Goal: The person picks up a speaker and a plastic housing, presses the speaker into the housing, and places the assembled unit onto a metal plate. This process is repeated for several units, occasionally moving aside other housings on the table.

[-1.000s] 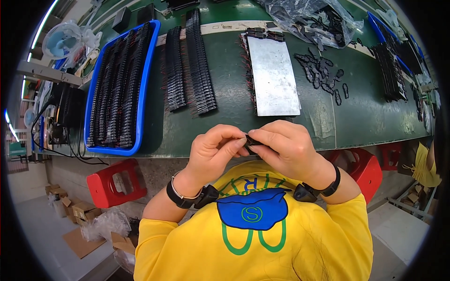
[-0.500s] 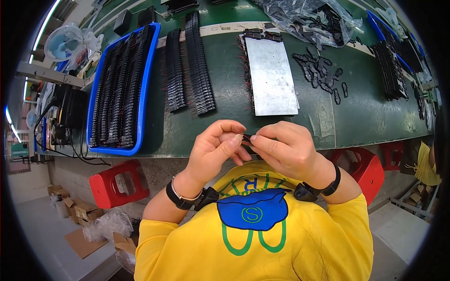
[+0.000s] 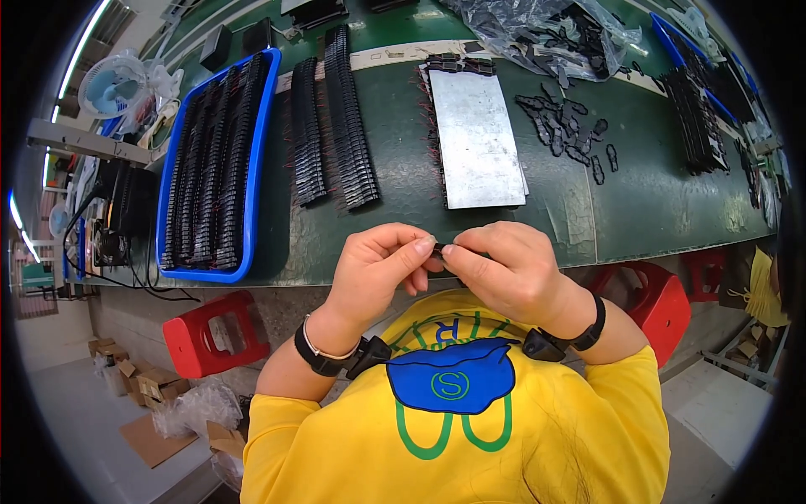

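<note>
My left hand (image 3: 379, 267) and my right hand (image 3: 505, 270) meet fingertip to fingertip just below the front edge of the green table (image 3: 403, 160). Between them they pinch a small black part (image 3: 440, 249), mostly hidden by the fingers. A grey metal plate (image 3: 477, 134) lies on the table just beyond my hands, with small black parts along its far and left edges. Each wrist carries a black strap.
A blue tray (image 3: 210, 164) full of black parts sits at the left, with two rows of black parts (image 3: 336, 118) beside it. Loose black pieces (image 3: 567, 130) and a plastic bag (image 3: 537, 29) lie at the right. Red stools (image 3: 210, 332) stand under the table.
Both hands stay together at the table's front edge on the small part; only the fingers have shifted slightly.
</note>
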Tool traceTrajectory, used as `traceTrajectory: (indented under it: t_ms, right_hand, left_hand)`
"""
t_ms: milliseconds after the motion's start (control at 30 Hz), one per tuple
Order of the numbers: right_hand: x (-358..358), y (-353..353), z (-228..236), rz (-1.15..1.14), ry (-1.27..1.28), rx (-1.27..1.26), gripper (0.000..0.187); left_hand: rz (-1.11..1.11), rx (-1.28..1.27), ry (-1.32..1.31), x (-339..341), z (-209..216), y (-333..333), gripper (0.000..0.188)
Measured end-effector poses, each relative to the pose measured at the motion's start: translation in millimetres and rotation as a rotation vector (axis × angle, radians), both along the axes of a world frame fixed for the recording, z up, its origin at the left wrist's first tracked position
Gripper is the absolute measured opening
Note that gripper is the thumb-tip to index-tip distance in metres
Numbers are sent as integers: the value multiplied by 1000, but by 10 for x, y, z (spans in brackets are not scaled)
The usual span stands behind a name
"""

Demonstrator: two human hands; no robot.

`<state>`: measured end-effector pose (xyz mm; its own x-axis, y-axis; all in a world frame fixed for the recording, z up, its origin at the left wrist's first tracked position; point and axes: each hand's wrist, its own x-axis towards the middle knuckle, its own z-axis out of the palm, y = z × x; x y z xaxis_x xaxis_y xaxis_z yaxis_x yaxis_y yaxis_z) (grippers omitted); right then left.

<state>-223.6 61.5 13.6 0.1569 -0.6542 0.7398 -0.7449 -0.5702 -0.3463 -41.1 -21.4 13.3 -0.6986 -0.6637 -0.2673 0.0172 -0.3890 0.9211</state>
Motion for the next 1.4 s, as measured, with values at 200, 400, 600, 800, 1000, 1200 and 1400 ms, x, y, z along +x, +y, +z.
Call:
traceTrajectory:
  t_ms: [200, 400, 600, 800, 1000, 1200, 1400]
  right_hand:
    - [10, 0, -67, 98, -88, 40, 24]
    - [-380, 78, 128, 77, -201, 138, 27]
    - [-1195, -42, -23, -706, -178, 519, 22]
    - [-1222, -245, -3, -806, 30, 671, 20]
    - [-1242, -87, -76, -681, 84, 568, 22]
    - [-1111, 118, 120, -542, 19, 650, 23]
    - [-1312, -44, 32, -394, 213, 636, 28]
  left_hand:
    - [-114, 156, 11, 64, 0, -119, 11]
    - [-121, 130, 98, 154, -102, -125, 10]
    - [-61, 71, 221, 114, -187, -91, 9]
    - [-49, 78, 263, 150, -228, -105, 10]
    - [-65, 80, 294, 178, -234, -114, 10]
    - [-73, 63, 285, 194, -250, -109, 10]
    - [-67, 53, 235, 182, -192, -98, 11]
